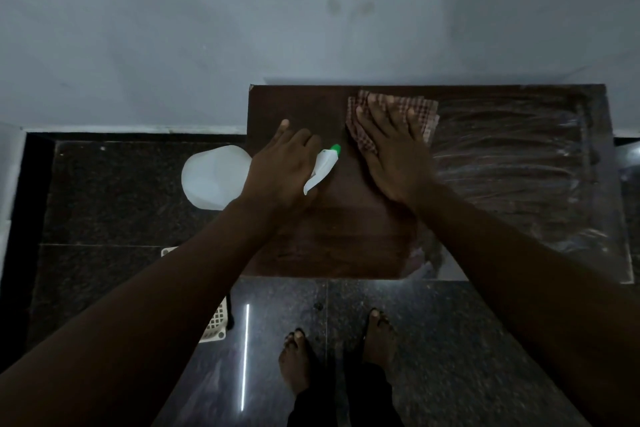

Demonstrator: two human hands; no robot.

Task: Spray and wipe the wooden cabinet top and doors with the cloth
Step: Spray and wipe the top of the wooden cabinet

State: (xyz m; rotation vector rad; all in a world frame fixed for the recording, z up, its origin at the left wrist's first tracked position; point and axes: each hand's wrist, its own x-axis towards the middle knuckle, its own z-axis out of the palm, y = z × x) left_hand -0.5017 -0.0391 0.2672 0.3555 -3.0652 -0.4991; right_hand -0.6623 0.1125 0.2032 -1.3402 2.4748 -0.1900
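The dark wooden cabinet top [304, 107] stands against the grey wall. My right hand [393, 149] lies flat with straight fingers on a checked cloth [424, 114] near the top's back edge. My left hand [282, 166] grips a white spray bottle; its white head with a green nozzle [325, 165] pokes out to the right of my fingers, and the bottle's body is hidden under the hand. Wet streaks [512, 163] cover the right half of the top. The cabinet doors are out of sight.
A white rounded container [214, 177] stands on the dark granite floor [114, 198] left of the cabinet. Part of a white latticed basket [216, 322] shows under my left forearm. My bare feet [301, 360] stand in front of the cabinet.
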